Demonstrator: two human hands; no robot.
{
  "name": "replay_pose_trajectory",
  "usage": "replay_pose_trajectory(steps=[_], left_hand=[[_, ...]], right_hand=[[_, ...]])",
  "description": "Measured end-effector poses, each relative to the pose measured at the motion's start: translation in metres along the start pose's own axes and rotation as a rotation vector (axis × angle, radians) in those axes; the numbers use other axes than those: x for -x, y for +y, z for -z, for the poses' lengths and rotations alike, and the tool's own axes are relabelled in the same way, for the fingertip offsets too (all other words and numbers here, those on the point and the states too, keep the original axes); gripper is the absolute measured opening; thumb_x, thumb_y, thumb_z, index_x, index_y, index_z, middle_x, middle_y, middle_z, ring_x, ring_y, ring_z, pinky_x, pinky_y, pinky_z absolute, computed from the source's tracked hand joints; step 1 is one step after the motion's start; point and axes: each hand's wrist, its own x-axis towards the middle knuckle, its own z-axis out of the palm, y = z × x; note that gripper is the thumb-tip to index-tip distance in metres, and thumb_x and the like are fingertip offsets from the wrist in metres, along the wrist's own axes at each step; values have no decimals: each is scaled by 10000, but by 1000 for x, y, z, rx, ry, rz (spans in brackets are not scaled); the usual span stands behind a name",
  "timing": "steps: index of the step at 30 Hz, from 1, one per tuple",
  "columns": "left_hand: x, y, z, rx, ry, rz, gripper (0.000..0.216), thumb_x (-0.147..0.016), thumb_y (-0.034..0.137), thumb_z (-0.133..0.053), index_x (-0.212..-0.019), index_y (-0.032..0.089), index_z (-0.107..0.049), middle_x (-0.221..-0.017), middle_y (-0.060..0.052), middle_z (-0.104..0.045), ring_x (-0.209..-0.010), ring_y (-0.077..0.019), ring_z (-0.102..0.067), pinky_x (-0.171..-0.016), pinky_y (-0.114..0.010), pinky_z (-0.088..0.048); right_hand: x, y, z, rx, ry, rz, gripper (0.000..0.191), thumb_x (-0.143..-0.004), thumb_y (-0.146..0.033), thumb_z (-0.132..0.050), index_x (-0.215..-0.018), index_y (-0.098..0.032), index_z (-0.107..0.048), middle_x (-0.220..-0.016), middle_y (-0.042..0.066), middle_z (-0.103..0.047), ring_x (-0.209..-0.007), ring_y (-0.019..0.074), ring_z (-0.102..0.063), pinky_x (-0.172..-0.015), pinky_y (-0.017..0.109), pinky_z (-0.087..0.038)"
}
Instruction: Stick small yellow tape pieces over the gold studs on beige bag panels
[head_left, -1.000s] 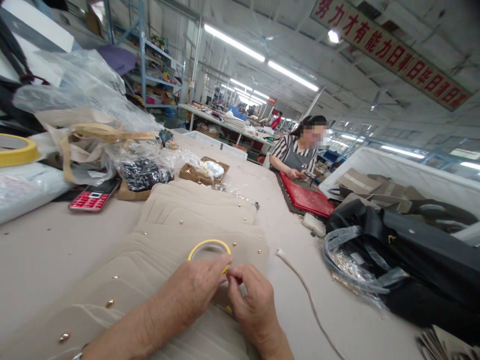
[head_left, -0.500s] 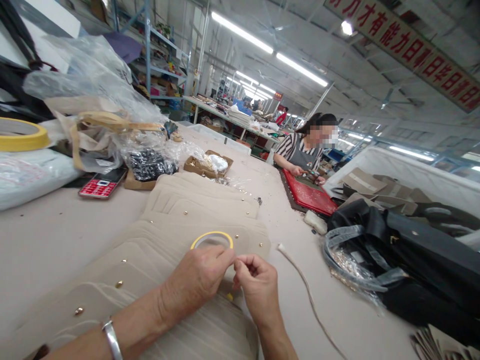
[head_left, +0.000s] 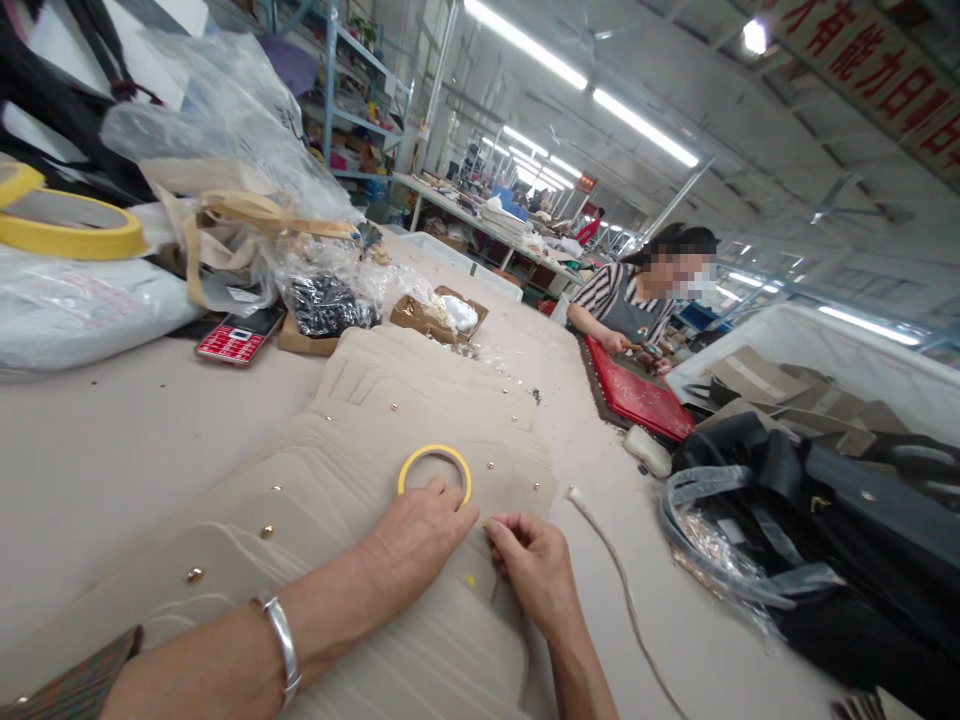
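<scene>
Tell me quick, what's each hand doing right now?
Left hand: curled, touching the yellow tape roll; grip cannot be told.
Right hand: pinched shut; on what cannot be told.

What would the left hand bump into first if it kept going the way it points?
Probably the yellow tape ring. The left hand points away across the beige panels, and the ring lies right at its knuckles, perhaps touching them.

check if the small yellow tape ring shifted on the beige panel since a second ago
No. The tape ring lies just as far left of the brass stud on the beige panel as before; only the camera swung.
</scene>
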Motion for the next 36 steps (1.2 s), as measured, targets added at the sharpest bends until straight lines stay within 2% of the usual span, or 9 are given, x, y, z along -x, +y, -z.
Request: replay_pose_trajectory(steps=[8,11,14,17,20,24,30,33,36], left_hand=[[1,1,-1,6,11,-10,150,-926,108,-485,-924,166,-624,-904,-85,-644,-870,-255,-567,-683,-348,-463],[1,0,-1,2,12,-3,166,-929,104,-477,-895,166,-627,-887,-85,-647,-859,-253,-566,-691,-352,-448],[-1,-1,-3,9,44,11,158,-922,98,-491,-882,165,-628,-880,-91,-646,-852,-253,-566,-682,-350,-428],[-2,-3,-6,15,60,7,144,-915,93,-502,-889,162,-625,-877,-95,-644,-845,-250,-566,-673,-346,-416],[-2,-3,-6,16,57,8,138,-917,104,-501,-891,161,-624,-876,-102,-645,-850,-261,-567,-672,-352,-415],[-1,-3,-4,28,45,-11,138,-916,111,-496,-892,166,-620,-894,-104,-652,-857,-275,-570,-694,-374,-427],[5,-5,0,80,50,-52,190,-884,44,-442,-885,166,-587,-897,-86,-630,-841,-246,-572,-721,-367,-446],[7,-9,2,158,115,-12,217,-881,23,-408,-897,177,-560,-889,-52,-617,-803,-196,-576,-704,-312,-462],[8,-13,1,254,202,-65,214,-910,61,-400,-958,192,-562,-870,-22,-622,-782,-161,-596,-698,-265,-480]], right_hand=[[1,-11,-8,377,70,208,219,-831,-273,-556,-679,-192,-692,-597,4,-680,-549,158,-607,-553,241,-405],[0,-7,-6,424,59,190,146,-831,-280,-580,-862,-214,-706,-537,-26,-646,-507,165,-588,-520,243,-385],[1,1,2,294,84,121,247,-833,-344,-607,-1017,-185,-652,-471,-59,-585,-436,159,-549,-478,238,-383],[3,4,9,148,66,93,272,-872,-415,-554,-828,-167,-658,-518,-26,-607,-469,149,-560,-481,232,-402],[7,0,9,220,35,133,292,-853,-396,-580,-694,-174,-686,-590,10,-662,-558,161,-588,-541,241,-414],[10,-6,-2,355,77,133,272,-861,-354,-561,-698,-201,-716,-656,28,-710,-605,181,-619,-597,260,-422],[6,-11,-15,526,140,190,175,-813,-240,-561,-738,-214,-718,-647,14,-691,-601,180,-617,-605,262,-412],[6,-17,-13,511,65,189,212,-795,-210,-565,-624,-202,-691,-591,-1,-669,-562,165,-600,-551,244,-372],[6,-19,-4,441,-83,189,341,-835,-242,-554,-513,-185,-652,-474,-26,-594,-478,137,-544,-469,226,-299]])
